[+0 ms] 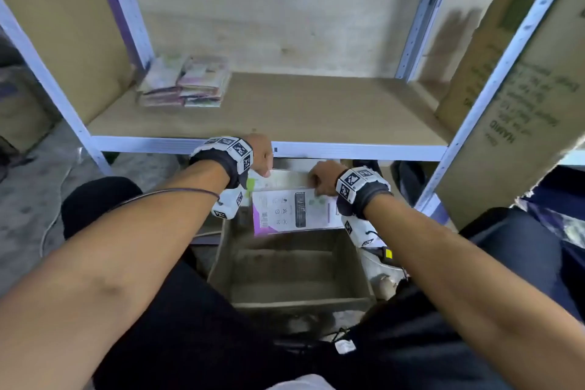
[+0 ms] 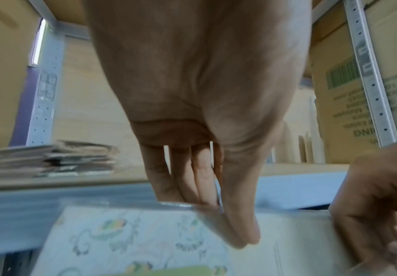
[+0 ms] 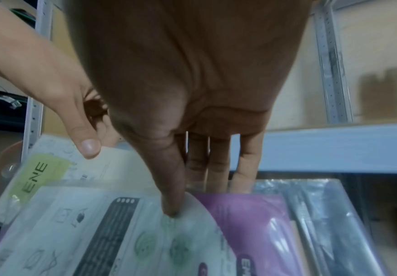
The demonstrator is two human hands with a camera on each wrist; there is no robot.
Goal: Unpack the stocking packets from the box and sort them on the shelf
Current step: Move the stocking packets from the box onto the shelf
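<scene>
Both hands are down by the box (image 1: 285,279), just under the front edge of the shelf (image 1: 316,111). The left hand (image 1: 258,153) pinches the top edge of a green packet (image 2: 122,239), thumb on the front and fingers behind. The right hand (image 1: 321,176) pinches a white and purple packet (image 1: 294,210) the same way, with its thumb pressed on the printed side. Behind it in the box stand more packets (image 3: 310,214) in clear wrap.

Both held packets stand up with the gripped edge on top, so they hang below the hands. The shelf board is above and in front of them. Two small piles of packets (image 1: 186,82) lie in the far left corner of the shelf. I think the next move is up and forward, and the left hand is nearer those piles
</scene>
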